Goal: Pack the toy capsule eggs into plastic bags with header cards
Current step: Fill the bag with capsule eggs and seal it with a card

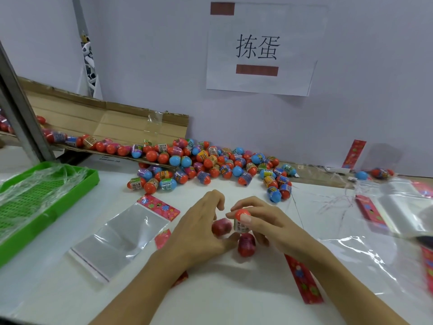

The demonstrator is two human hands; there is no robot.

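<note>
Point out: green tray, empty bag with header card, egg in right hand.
green tray (77,184), head view, right rim.
empty bag (117,240), head view, clear film centre.
held egg (242,213), head view, orange cap.

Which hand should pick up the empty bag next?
Left, probably. The left hand is open and nearer the clear plastic bag with red header card; the right hand grips an orange-capped capsule egg.

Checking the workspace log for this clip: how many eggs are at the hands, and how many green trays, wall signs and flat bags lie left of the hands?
Eggs at the hands: 3 (held egg in the right hand; blurred eggs between the hands)
Tray: 1
Sign: 1
Bag: 1
Total: 6
</note>
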